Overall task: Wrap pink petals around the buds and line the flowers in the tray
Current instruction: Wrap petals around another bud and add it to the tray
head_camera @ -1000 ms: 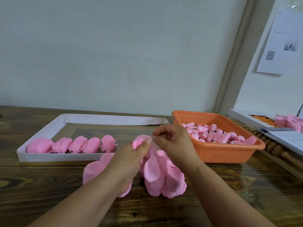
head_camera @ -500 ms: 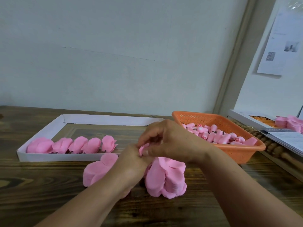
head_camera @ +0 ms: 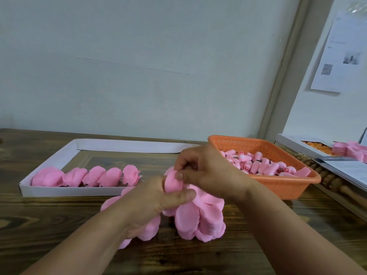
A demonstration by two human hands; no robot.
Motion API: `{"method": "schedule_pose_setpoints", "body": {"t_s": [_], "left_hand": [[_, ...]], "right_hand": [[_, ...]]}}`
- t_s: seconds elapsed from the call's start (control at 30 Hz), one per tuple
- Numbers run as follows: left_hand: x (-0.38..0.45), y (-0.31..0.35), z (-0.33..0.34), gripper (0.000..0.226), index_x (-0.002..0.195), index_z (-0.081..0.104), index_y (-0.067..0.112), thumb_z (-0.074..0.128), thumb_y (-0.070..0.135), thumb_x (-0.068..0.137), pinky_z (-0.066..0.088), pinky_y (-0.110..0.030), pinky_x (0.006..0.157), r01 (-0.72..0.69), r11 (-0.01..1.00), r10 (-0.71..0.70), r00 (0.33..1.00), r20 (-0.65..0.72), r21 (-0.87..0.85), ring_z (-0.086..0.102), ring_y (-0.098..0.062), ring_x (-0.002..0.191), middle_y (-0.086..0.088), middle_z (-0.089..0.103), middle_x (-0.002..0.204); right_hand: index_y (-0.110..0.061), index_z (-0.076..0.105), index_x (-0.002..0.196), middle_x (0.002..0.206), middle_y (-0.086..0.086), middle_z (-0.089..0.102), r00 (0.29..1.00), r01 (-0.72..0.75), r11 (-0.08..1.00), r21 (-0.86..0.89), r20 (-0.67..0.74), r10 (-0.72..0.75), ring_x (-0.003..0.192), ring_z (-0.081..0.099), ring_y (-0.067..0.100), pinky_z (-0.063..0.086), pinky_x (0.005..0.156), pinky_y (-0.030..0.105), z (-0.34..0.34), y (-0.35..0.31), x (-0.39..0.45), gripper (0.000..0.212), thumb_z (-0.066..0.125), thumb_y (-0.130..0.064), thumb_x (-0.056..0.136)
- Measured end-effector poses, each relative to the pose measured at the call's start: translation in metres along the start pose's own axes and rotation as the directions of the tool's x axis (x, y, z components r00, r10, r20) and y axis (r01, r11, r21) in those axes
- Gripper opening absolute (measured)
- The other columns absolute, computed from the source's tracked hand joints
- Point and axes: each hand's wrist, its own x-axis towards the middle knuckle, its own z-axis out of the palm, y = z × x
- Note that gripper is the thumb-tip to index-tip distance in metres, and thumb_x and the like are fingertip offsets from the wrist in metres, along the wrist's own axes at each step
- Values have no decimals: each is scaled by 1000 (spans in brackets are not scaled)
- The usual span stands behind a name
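Observation:
My left hand point(head_camera: 151, 203) and my right hand point(head_camera: 206, 171) meet over the middle of the table around one pink flower point(head_camera: 172, 182). The left hand's fingers curl round the flower from below. The right hand's thumb and fingertips pinch a petal against its top. The bud inside is hidden. Under both hands lies a pile of loose pink petals point(head_camera: 198, 219). Several finished pink flowers point(head_camera: 87, 176) lie in a row along the front of the white tray point(head_camera: 65, 155) at the left. An orange basket point(head_camera: 282, 185) at the right holds several pink buds point(head_camera: 264, 165).
A wall rises close behind the wooden table point(head_camera: 39, 235). At the far right lies a white box point(head_camera: 294, 144) with orange pieces, a stack of pink petals point(head_camera: 349, 149) and printed papers point(head_camera: 349, 169) on a bamboo mat. A paper sheet hangs on the right wall.
My right hand moved left from in front of the basket onto the flower in my left hand and now presses a petal round it. My left hand turned the flower slightly.

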Motion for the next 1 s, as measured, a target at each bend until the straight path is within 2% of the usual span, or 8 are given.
{"method": "schedule_pose_setpoints", "body": {"t_s": [0.07,0.13,0.27,0.43,0.57,0.7,0.8,1.0], "left_hand": [[-5,3,-8,50,77,71,9,65,59,76,45,-24,64,63,998,-64,998,21,25,55,-11,62,-3,61,72],[-3,-2,-13,58,77,72,12,61,68,75,51,-33,78,90,993,-80,990,-118,77,63,-15,80,-6,68,82],[4,-7,-11,19,89,68,11,73,26,79,43,-37,84,103,994,-89,924,-372,19,58,-22,91,-4,67,88],[13,-6,-13,46,121,53,13,73,9,81,46,-43,94,136,975,-206,845,-493,-175,59,-30,100,-13,64,108],[16,1,-12,18,101,60,-2,66,-2,84,54,-33,59,135,782,-430,824,-369,-608,62,-28,75,-17,66,89],[19,4,-9,2,85,61,-6,59,-5,86,51,-35,71,141,590,-502,835,-224,-795,62,-25,73,-18,68,76],[18,4,-8,7,95,60,-6,57,-3,90,58,-36,55,119,572,-484,848,-216,-812,64,-24,74,-18,70,77],[17,0,-3,24,117,57,-5,53,0,94,58,-33,58,55,629,-418,865,-277,-776,64,-25,84,-24,66,108]], "right_hand": [[-10,62,72,69,11,64,991,-33,991,134,-128,50,65,58,13,52,71,40,-14,7,-3,21,63,10,80],[-6,63,73,75,26,65,967,-27,971,238,-238,85,66,59,23,51,72,47,-26,14,-6,18,63,11,80],[-4,64,73,71,18,64,951,-34,965,260,-288,111,63,58,19,51,66,35,-26,22,-7,16,62,10,81],[-8,63,71,71,26,63,944,-54,973,224,-306,123,62,53,24,47,62,45,-18,25,-6,19,63,6,82],[-13,61,69,74,30,63,917,-40,976,213,-381,121,64,52,29,46,62,57,-15,22,-3,24,62,6,82],[-18,60,67,74,30,63,915,-43,986,163,-390,104,63,52,27,48,63,52,-12,17,0,27,63,4,82],[-22,59,65,69,26,63,922,-54,994,93,-378,86,57,48,20,41,52,35,-12,18,0,29,64,2,81],[-22,59,65,64,21,61,925,-56,995,77,-370,81,50,40,11,33,48,22,-12,20,-1,29,63,1,82]]}}
